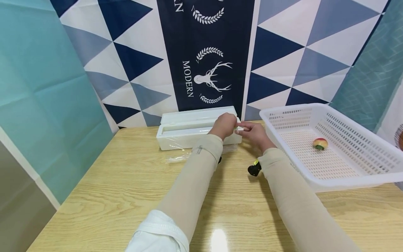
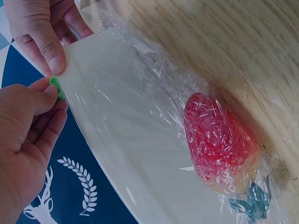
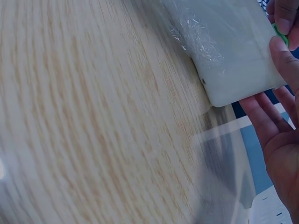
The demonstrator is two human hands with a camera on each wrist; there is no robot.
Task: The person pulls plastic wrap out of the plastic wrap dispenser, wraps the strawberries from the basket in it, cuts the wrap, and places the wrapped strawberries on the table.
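A long white cling film dispenser stands at the back of the table with its lid raised. My left hand is at its right end, pinching a small green slider between thumb and finger. My right hand holds the same end; in the right wrist view its thumb lies on top and its fingers reach underneath. Clear cling film hangs along the front onto the table. A red toy strawberry with green leaves shows through crinkled film in the left wrist view; the left arm hides it in the head view.
A white perforated basket stands on the right, with a red-yellow toy fruit inside. Behind the dispenser hangs a patterned cloth. Wood-grain tabletop stretches in front, and a teal cloth borders the left side.
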